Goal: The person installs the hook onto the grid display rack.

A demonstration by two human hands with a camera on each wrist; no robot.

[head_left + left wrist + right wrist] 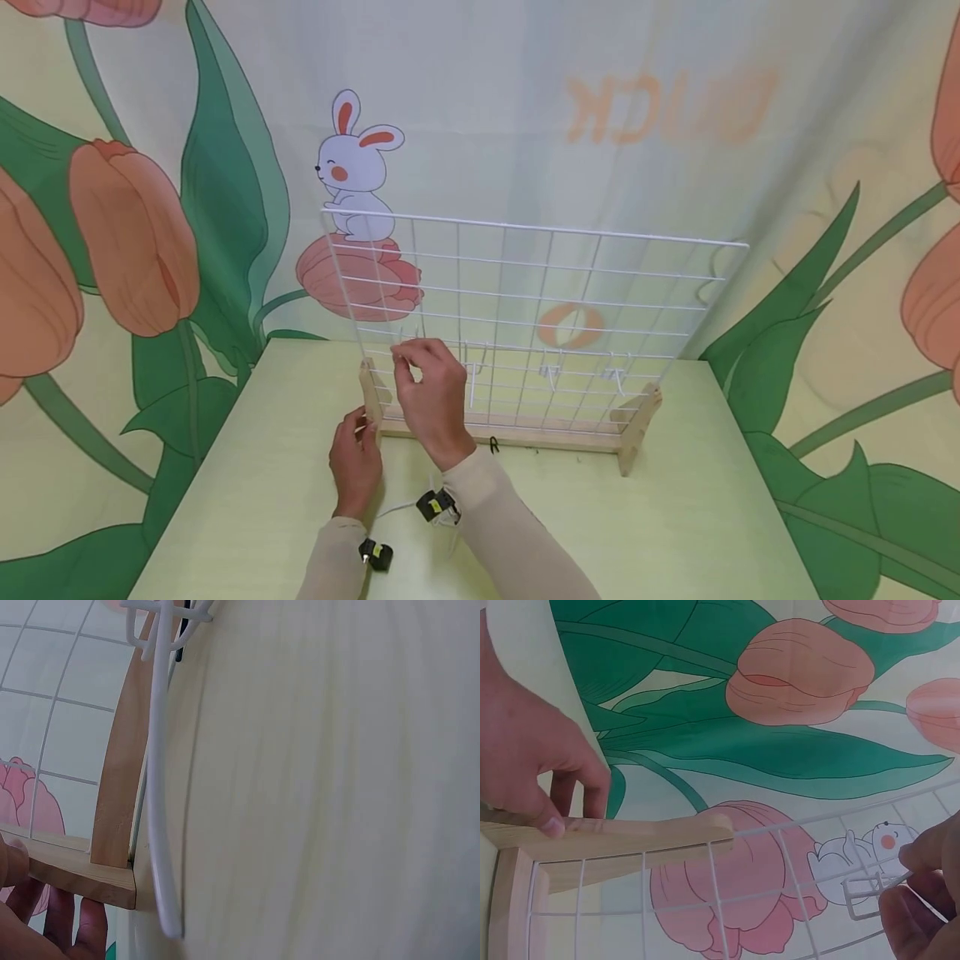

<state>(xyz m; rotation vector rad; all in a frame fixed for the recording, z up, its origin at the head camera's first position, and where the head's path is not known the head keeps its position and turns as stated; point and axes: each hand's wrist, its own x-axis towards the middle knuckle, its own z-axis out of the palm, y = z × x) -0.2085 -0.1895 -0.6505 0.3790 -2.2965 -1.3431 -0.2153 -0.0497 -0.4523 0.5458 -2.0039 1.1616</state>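
A white wire grid panel (536, 227) stands upright in a wooden stand (517, 437). At its left end, my left hand (356, 462) grips the wooden side piece (652, 835), thumb on one face and fingers on the other. My right hand (437, 396) is up at the left part of the grid. Between its thumb and fingertips it pinches a white wire hook (864, 915), whose squared end overlaps the grid wires in the right wrist view. The rest of this hook is hidden by the fingers.
Several white hooks, including one near the right (615, 375), hang on the lower grid. Another white hook (159, 787) lies close to the left wrist camera. A small black loop (493, 445) is at the stand's front edge. Behind the table hangs a printed curtain (480, 100).
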